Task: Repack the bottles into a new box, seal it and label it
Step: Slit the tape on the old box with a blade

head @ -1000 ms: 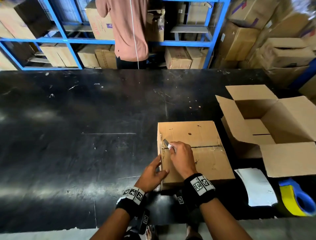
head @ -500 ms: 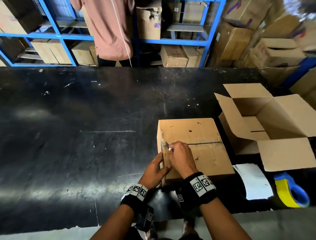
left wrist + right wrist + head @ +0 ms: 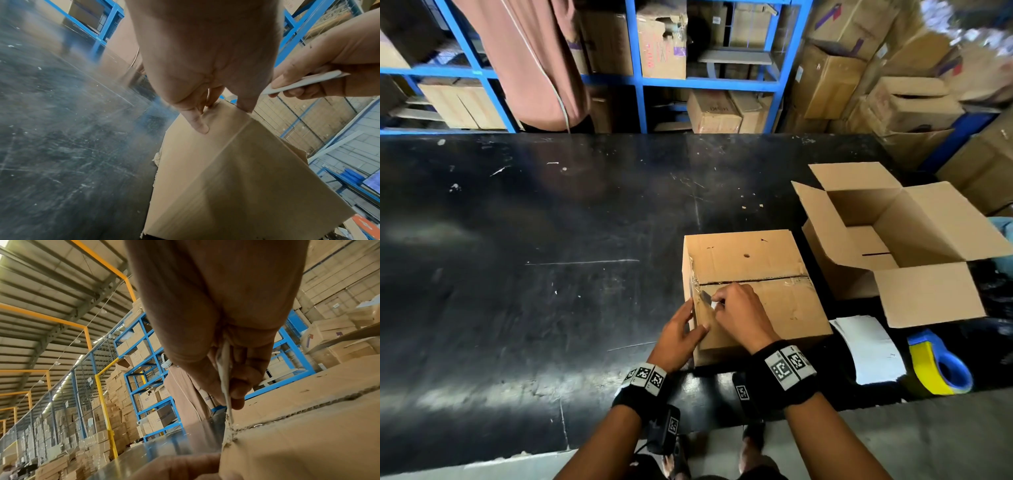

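Note:
A closed, worn cardboard box [image 3: 767, 267] stands on the black table [image 3: 551, 274] near its front edge. My right hand [image 3: 722, 303] grips a slim pale cutter [image 3: 707, 297], its tip at the box top's left edge, just on the near side of the centre seam. The right wrist view shows the cutter [image 3: 225, 386] pinched between thumb and fingers, its tip in the torn edge. My left hand [image 3: 693, 320] braces the box's near left corner. Its fingers [image 3: 200, 125] lie straight on the side and its thumb on top. An empty new box [image 3: 876, 233] sits at the right with its flaps up. No bottles show.
White label sheets [image 3: 866, 349] and a blue dispenser with yellow tape [image 3: 938, 363] lie at the front right. A person in a pink shirt [image 3: 530, 61] stands beyond the table by blue shelving [image 3: 640, 82] full of cartons. More cartons are stacked at the back right.
The cutter has slid a little toward me along the box's left edge, past the seam. My left hand keeps its place on the corner. The head view has tilted slightly.

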Tool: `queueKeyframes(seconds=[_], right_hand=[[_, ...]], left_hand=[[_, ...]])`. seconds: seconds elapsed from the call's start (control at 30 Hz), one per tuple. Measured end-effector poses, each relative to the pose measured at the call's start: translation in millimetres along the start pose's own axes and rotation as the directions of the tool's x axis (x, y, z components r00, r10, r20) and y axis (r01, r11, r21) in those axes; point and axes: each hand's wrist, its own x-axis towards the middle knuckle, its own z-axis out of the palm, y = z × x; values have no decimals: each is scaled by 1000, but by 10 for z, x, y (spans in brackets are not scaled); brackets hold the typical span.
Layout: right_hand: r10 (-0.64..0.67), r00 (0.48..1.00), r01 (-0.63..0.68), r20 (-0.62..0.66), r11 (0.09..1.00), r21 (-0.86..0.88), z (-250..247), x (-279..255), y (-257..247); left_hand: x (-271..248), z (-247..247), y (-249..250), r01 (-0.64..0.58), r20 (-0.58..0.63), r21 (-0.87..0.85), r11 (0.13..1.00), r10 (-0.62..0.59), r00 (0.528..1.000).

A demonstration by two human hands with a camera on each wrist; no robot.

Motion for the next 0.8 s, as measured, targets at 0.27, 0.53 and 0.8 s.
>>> queueKeyframes(seconds=[0.27, 0.53, 0.8], right_hand=[[114, 982, -91, -150, 984, 153, -185, -97, 595], [382, 860, -228, -338, 881, 415, -515, -280, 2118], [561, 814, -430, -153, 758, 491, 117, -276, 3177]], left_hand=[[-27, 104, -39, 80, -94, 93, 992, -71, 993], [-23, 683, 186, 17, -140, 707, 707, 117, 983], [-89, 848, 209, 91, -183, 783, 615, 88, 979]])
